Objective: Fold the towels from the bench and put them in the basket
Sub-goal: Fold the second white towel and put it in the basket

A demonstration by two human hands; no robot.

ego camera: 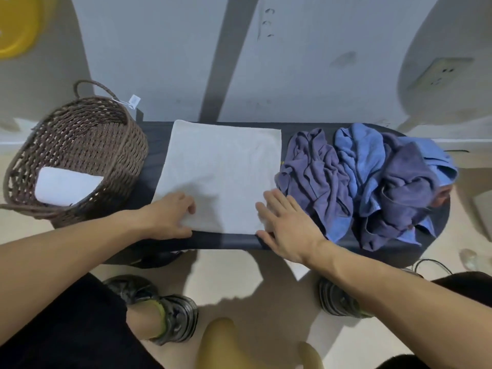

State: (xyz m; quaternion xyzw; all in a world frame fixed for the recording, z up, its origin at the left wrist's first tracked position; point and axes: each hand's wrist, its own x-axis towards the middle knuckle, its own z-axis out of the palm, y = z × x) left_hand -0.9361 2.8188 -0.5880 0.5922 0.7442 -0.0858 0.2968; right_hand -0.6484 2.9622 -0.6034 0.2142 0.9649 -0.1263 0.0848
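Note:
A white towel (221, 171) lies spread flat across the middle of the dark bench (229, 242). My left hand (170, 217) pinches the towel's near left corner, thumb under the edge and fingers curled on top. My right hand (285, 222) rests flat with straight fingers on the near right corner. To the right lies a crumpled heap of purple towels (316, 171) and blue towels (356, 155). A brown woven basket (125, 145) stands at the bench's left end with one folded white towel (66, 186) inside.
A wall rises right behind the bench, with a socket plate (439, 73) at the right. My shoes (175, 318) stand on the pale floor in front of the bench. A yellow object (16, 25) hangs at the upper left.

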